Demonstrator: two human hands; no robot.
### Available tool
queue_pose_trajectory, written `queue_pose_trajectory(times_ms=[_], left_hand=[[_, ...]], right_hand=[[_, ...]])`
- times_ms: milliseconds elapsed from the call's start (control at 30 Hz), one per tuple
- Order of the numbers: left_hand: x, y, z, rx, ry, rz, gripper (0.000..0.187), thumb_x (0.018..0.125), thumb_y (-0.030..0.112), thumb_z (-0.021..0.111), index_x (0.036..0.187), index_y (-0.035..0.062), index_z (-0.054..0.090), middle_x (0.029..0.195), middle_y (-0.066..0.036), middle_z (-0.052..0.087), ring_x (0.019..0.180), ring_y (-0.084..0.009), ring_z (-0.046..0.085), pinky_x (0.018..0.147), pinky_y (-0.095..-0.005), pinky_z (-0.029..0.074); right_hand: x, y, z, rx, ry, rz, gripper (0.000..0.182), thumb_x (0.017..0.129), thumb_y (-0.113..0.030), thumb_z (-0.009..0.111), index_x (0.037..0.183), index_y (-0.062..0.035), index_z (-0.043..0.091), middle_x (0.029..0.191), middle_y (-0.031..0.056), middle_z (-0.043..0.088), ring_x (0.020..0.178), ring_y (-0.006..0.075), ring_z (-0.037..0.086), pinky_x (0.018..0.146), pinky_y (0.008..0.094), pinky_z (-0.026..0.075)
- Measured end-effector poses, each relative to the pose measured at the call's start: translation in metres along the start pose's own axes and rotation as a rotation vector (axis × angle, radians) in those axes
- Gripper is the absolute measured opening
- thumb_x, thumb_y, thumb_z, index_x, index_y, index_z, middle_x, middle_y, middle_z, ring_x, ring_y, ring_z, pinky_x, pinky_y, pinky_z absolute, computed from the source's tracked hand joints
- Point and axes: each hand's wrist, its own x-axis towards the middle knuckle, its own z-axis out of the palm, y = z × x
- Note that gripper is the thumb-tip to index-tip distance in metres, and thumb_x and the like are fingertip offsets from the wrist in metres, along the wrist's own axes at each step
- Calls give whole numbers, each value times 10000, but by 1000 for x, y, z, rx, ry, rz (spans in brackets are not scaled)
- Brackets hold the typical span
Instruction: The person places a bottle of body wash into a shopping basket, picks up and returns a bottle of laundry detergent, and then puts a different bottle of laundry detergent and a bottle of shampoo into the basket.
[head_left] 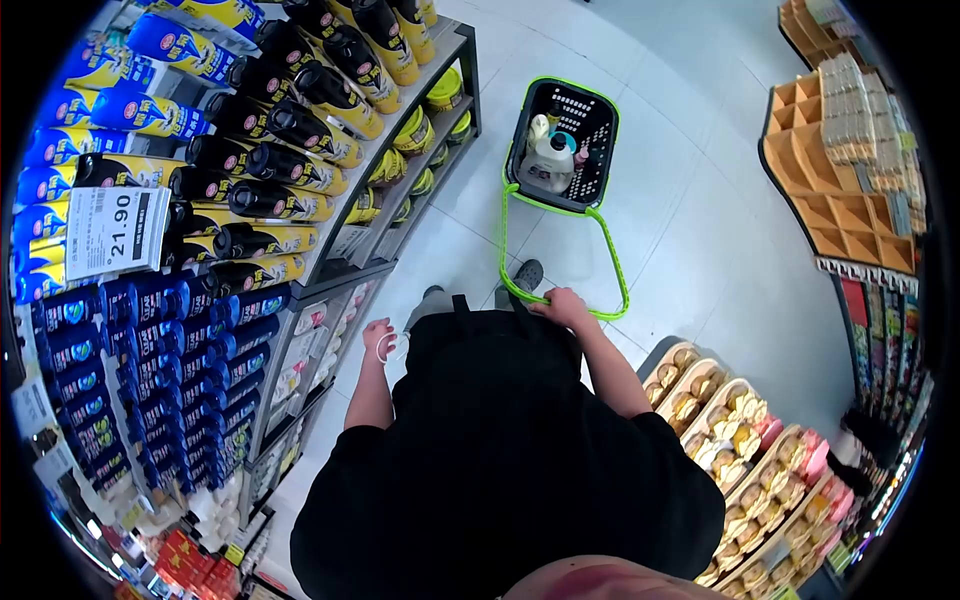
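My right hand [565, 308] is wrapped round the bright green pull handle [612, 262] of a shopping basket. The black basket with a green rim [516, 178] stands on the floor ahead of my feet. Inside it lie a white jug-like bottle [549, 165], a smaller pale bottle [539, 129] and something pink that I cannot make out. My left hand [378, 337] hangs beside my body near the shelf, its fingers loosely bent and apart, holding nothing. A white band [393, 347] circles that wrist.
On the left, a shelf holds black-and-yellow spray cans [300, 130], blue bottles [150, 330] and a price tag [117, 230]. Yellow tubs [413, 132] fill its end. Trays of wrapped round goods [740, 430] stand close on my right. A wooden rack [830, 170] is farther right.
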Motion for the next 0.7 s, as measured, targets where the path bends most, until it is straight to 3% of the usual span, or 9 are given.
queue_pose_trajectory(times_ms=[67,233,300,367,533,700], left_hand=[[-17,29,26,25,12,50,274,856,305,678,1052,126,615,880,-28,662,690,-154,636,555,-342,473],[-39,68,68,53,52,151,236,867,288,666,1044,137,627,883,-27,665,704,-144,639,553,-329,466],[-37,68,79,91,66,103,227,876,273,649,1047,126,632,878,-26,659,700,-152,641,574,-342,479],[-34,66,90,159,79,32,240,876,272,643,1060,119,629,882,-27,656,704,-161,644,592,-356,489],[-32,67,129,178,80,-147,315,881,309,629,1125,109,622,934,-55,655,771,-202,642,661,-422,503],[12,102,203,162,26,-236,388,880,328,632,1193,104,581,977,-73,659,796,-223,643,691,-455,503]], right_hand=[[-11,22,-26,-13,1,5,542,803,-591,685,865,-55,734,899,185,704,892,387,668,801,465,540],[-11,108,-74,-71,-30,10,511,758,-563,745,866,-63,753,890,178,709,859,372,671,783,457,542],[-7,143,-101,-101,-46,70,504,686,-549,810,864,-79,765,898,144,731,890,322,692,805,430,553],[-5,179,-131,-178,-30,106,428,677,-480,818,850,-92,765,901,133,730,893,312,690,847,466,535],[29,261,-197,-444,112,247,134,725,-199,708,822,-111,737,904,120,722,935,301,681,1036,520,416],[76,296,-295,-606,116,320,141,728,-98,655,811,-143,759,916,103,716,988,302,653,1130,547,320]])
